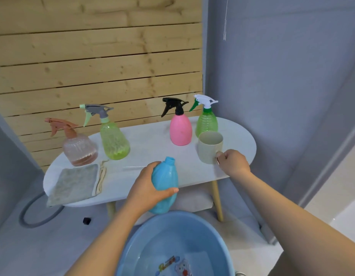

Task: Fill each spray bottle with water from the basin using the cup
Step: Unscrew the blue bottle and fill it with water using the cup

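1. Your left hand (147, 188) wraps the capless, ribbed blue bottle (165, 184), tilted above the round blue plastic basin (132, 253).
2. Your right hand (232, 162) pinches the handle of the smooth beige cup (209, 146) standing on the white oval bench (152, 140).
3. Four capped spray bottles (181, 130) stand behind.

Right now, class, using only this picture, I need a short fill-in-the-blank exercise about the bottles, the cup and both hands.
1. The left hand holds the capless ____ plastic bottle.
2. The right hand grips the handle of the beige ____ on the white oval table.
3. The opaque pink spray bottle has a ____ trigger head.
4. The round blue basin sits ____ the table's height.

Missing words: blue; cup; black; below
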A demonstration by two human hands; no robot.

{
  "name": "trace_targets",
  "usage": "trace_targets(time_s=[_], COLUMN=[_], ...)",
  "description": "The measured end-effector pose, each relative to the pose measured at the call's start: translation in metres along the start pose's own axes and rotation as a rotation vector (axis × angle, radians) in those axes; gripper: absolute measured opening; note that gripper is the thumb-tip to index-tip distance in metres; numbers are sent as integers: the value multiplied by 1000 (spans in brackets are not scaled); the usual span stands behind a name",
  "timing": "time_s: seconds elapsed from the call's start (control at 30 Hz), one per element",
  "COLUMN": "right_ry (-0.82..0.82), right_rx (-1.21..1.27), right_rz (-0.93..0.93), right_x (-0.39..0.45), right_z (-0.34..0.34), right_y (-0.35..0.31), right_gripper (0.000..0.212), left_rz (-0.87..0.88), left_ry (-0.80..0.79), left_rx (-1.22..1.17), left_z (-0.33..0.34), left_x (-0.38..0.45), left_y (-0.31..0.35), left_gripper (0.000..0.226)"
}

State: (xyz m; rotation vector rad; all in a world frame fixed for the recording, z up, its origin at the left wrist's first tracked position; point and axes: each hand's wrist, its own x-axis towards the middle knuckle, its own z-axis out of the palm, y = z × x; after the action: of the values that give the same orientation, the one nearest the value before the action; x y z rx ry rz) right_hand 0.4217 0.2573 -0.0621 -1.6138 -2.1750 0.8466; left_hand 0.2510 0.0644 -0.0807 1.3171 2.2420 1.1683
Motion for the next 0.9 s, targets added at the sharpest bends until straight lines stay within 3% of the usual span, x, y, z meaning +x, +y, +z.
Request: trace_targets(time_s=[0.23,0.43,0.67,0.9], right_ry=[-33,-192,-612,-792], right_rx=[197,296,-14,-387], right_rz=[-19,-247,-401,-520], right_x=[-10,-34,-56,-60], right_z=[-10,-35,-25,63], right_y=[-8,-29,-47,-32], right_gripper=[36,23,24,24], left_rz=[10,-53,-154,-229], left_ry=[-13,-141,-426,-579], left_rx=[-23,-96,-111,-117], left_z=[-5,-41,-97,-62], left_x=[-7,-27,-47,-63], left_y=[8,15,-5,-68], left_gripper=[77,74,82,80])
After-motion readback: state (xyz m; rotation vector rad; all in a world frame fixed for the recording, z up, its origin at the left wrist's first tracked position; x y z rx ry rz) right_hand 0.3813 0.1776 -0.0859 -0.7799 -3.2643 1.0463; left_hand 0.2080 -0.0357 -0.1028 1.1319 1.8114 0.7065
